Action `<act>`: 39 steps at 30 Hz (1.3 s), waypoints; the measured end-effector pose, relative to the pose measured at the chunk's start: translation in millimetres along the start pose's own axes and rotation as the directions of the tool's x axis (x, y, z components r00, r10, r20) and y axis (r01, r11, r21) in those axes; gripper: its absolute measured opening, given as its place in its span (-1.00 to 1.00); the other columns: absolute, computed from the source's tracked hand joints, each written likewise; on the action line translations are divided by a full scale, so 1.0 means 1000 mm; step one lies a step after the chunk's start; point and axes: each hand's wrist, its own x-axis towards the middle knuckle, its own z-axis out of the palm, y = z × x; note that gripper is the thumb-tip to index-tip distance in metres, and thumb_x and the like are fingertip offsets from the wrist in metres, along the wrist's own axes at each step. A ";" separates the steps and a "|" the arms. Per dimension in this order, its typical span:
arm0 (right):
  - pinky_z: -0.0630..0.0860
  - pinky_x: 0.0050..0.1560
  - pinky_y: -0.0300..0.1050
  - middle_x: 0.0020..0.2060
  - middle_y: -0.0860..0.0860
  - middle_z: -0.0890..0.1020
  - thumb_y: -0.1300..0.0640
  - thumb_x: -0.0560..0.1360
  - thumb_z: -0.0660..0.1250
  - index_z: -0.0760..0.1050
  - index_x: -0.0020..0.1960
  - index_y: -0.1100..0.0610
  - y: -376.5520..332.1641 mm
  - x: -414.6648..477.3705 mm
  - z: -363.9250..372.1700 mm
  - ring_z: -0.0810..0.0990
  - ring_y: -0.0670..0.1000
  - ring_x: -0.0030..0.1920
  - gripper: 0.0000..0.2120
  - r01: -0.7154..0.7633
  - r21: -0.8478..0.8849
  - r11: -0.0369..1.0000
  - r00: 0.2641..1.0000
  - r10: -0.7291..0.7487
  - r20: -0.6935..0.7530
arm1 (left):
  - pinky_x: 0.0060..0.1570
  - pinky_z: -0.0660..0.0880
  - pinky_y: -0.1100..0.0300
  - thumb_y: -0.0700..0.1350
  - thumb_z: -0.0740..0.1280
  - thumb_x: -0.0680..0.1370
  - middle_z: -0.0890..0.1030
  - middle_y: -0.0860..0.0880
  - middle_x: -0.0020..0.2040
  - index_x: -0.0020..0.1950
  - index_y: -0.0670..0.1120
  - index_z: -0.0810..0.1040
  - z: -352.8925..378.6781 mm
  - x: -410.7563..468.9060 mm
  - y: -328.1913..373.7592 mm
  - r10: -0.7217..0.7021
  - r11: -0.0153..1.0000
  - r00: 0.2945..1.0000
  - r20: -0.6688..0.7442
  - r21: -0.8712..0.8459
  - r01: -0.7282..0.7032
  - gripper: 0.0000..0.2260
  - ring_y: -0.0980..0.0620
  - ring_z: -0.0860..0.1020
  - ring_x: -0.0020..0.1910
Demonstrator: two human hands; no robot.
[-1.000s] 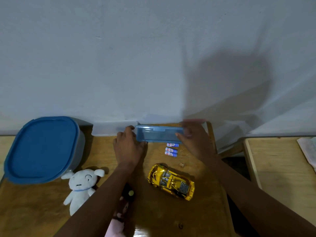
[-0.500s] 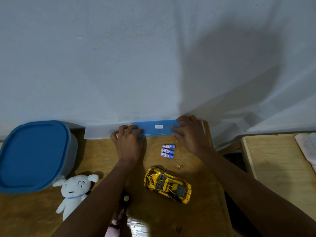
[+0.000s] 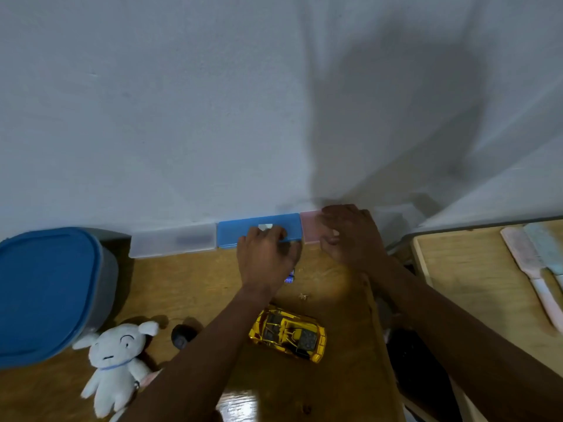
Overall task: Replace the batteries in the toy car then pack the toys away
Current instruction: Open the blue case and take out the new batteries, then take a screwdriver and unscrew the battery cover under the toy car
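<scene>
The yellow toy car (image 3: 288,335) sits on the wooden table (image 3: 189,287) near me. A blue flat case (image 3: 237,234) lies shut against the wall. My left hand (image 3: 266,257) rests over its front right edge with the fingers curled; what they hold is hidden. The batteries (image 3: 290,277) peek out from under that hand. My right hand (image 3: 350,236) grips a pink case (image 3: 308,228) beside the blue one. A white plush toy (image 3: 114,360) lies at the front left.
A translucent white case (image 3: 170,240) lies left of the blue one. A blue-lidded tub (image 3: 45,287) fills the left edge. A dark round object (image 3: 181,338) and a small metal bit (image 3: 303,296) lie on the table. A second table (image 3: 475,287) holds combs (image 3: 531,263).
The blue case went from held up to lying shut against the wall. My left hand slid right over the batteries. My right hand moved off the blue case onto the pink one.
</scene>
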 end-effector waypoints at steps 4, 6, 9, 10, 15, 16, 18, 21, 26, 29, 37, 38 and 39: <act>0.59 -0.02 0.03 0.17 0.01 0.63 -0.01 0.24 0.52 0.63 0.12 0.04 0.007 0.004 -0.003 0.59 0.13 0.16 -0.55 0.119 -0.055 0.991 0.981 -0.109 0.161 | -0.25 0.43 0.11 0.19 0.40 0.47 0.63 -0.10 -0.20 0.06 -0.02 0.48 0.014 0.005 0.028 -0.006 1.000 0.994 0.105 0.027 0.003 -0.66 -0.15 0.61 -0.18; 0.64 -0.05 0.07 0.13 0.03 0.66 0.06 0.22 0.54 0.67 0.08 0.08 0.008 0.005 -0.001 0.61 0.17 0.13 -0.58 0.113 0.014 0.994 0.980 -0.114 0.163 | -0.29 0.37 0.14 0.16 0.35 0.51 0.63 -0.09 -0.19 0.10 -0.02 0.42 0.021 0.006 0.031 -0.002 0.999 0.988 0.155 0.054 -0.007 -0.68 -0.14 0.62 -0.18; 0.64 0.01 0.11 0.15 0.05 0.67 0.08 0.20 0.55 0.69 0.10 0.09 0.006 0.008 -0.003 0.63 0.19 0.11 -0.54 0.072 0.048 0.996 0.977 -0.080 0.199 | -0.29 0.39 0.14 0.14 0.29 0.57 0.63 -0.06 -0.17 0.13 -0.01 0.37 0.029 0.005 0.033 -0.021 0.999 0.981 0.193 0.048 0.012 -0.72 -0.11 0.62 -0.18; 0.63 0.05 0.10 0.17 0.05 0.66 0.08 0.21 0.54 0.68 0.12 0.09 0.005 0.009 -0.005 0.62 0.19 0.12 -0.53 0.067 0.040 0.997 0.972 -0.074 0.223 | -0.29 0.39 0.15 0.14 0.28 0.58 0.63 -0.05 -0.17 0.11 0.00 0.37 0.031 0.005 0.034 -0.034 0.999 0.980 0.197 0.036 0.028 -0.74 -0.09 0.62 -0.19; 0.60 0.01 0.10 0.06 0.11 0.66 0.08 0.30 0.41 0.64 0.07 0.13 -0.001 0.016 -0.011 0.62 0.19 0.06 -0.65 0.111 -0.069 0.991 0.940 -0.083 0.330 | -0.24 0.50 0.10 0.09 0.30 0.60 0.64 -0.04 -0.16 0.07 -0.01 0.38 0.035 0.007 0.035 -0.080 0.996 0.975 0.207 -0.011 0.084 -0.80 -0.08 0.63 -0.18; 0.59 0.00 0.08 0.04 0.11 0.66 0.08 0.31 0.39 0.64 0.06 0.13 -0.002 0.018 -0.012 0.62 0.19 0.04 -0.67 0.133 -0.101 0.986 0.931 -0.089 0.354 | -0.24 0.50 0.10 0.08 0.30 0.60 0.64 -0.04 -0.16 0.07 -0.01 0.38 0.035 0.008 0.035 -0.082 0.996 0.975 0.208 -0.018 0.087 -0.79 -0.08 0.64 -0.18; 0.58 0.01 0.07 0.05 0.12 0.65 0.07 0.34 0.38 0.64 0.07 0.14 -0.002 0.020 -0.012 0.61 0.20 0.05 -0.67 0.182 -0.152 0.972 0.916 -0.111 0.384 | -0.26 0.50 0.10 0.08 0.32 0.58 0.64 -0.03 -0.18 0.08 -0.01 0.36 0.035 0.009 0.035 -0.086 0.995 0.975 0.204 -0.032 0.094 -0.77 -0.09 0.63 -0.20; 0.57 0.06 0.01 0.12 0.09 0.63 0.03 0.37 0.37 0.63 0.14 0.11 -0.002 0.022 -0.012 0.59 0.16 0.10 -0.64 0.228 -0.208 0.951 0.906 -0.128 0.404 | -0.27 0.49 0.12 0.06 0.36 0.56 0.63 -0.02 -0.17 0.11 -0.02 0.36 0.036 0.010 0.034 -0.080 0.994 0.975 0.206 -0.057 0.094 -0.73 -0.06 0.62 -0.21; 0.57 0.06 0.02 0.13 0.08 0.62 0.02 0.38 0.37 0.63 0.15 0.11 -0.001 0.021 -0.012 0.57 0.14 0.11 -0.63 0.218 -0.184 0.959 0.905 -0.128 0.405 | -0.25 0.57 0.10 0.06 0.39 0.55 0.62 0.00 -0.18 0.13 0.00 0.35 0.040 0.010 0.030 -0.045 0.995 0.982 0.185 -0.078 0.061 -0.71 -0.03 0.62 -0.25; 0.55 0.14 0.08 0.26 0.07 0.58 0.04 0.42 0.38 0.58 0.26 0.10 0.002 0.016 -0.016 0.55 0.15 0.21 -0.58 0.123 -0.085 0.989 0.919 -0.081 0.386 | -0.24 0.56 0.11 0.07 0.41 0.53 0.63 -0.01 -0.19 0.07 0.00 0.37 0.040 0.010 0.027 -0.020 0.995 0.986 0.167 -0.095 0.036 -0.72 -0.03 0.61 -0.26; 0.43 0.25 0.11 0.16 0.02 0.64 0.05 0.22 0.54 0.65 0.10 0.07 -0.016 -0.011 -0.010 0.56 0.14 0.24 -0.56 0.086 -0.087 0.992 0.985 -0.072 0.159 | -0.25 0.51 0.14 0.13 0.42 0.50 0.69 0.04 -0.23 -0.07 0.04 0.53 0.013 -0.008 -0.002 -0.001 0.986 0.995 0.095 -0.165 0.016 -0.80 -0.03 0.64 -0.24; 0.40 0.29 0.14 0.12 -0.01 0.65 0.04 0.23 0.53 0.66 0.08 0.05 -0.024 -0.016 -0.009 0.57 0.11 0.21 -0.59 0.071 -0.075 0.995 0.990 -0.061 0.129 | -0.25 0.50 0.14 0.10 0.43 0.50 0.69 0.04 -0.21 -0.07 0.04 0.54 0.008 -0.014 -0.008 -0.026 0.985 0.996 0.090 -0.169 0.041 -0.83 -0.03 0.65 -0.22; 0.37 0.32 0.16 0.10 -0.04 0.66 0.03 0.26 0.52 0.66 0.08 0.01 -0.032 -0.020 -0.008 0.57 0.07 0.19 -0.61 0.058 -0.066 0.996 0.992 -0.050 0.118 | -0.25 0.48 0.15 0.07 0.43 0.50 0.70 0.04 -0.20 -0.07 0.04 0.55 0.003 -0.019 -0.014 -0.053 0.984 0.995 0.086 -0.165 0.066 -0.85 -0.04 0.65 -0.20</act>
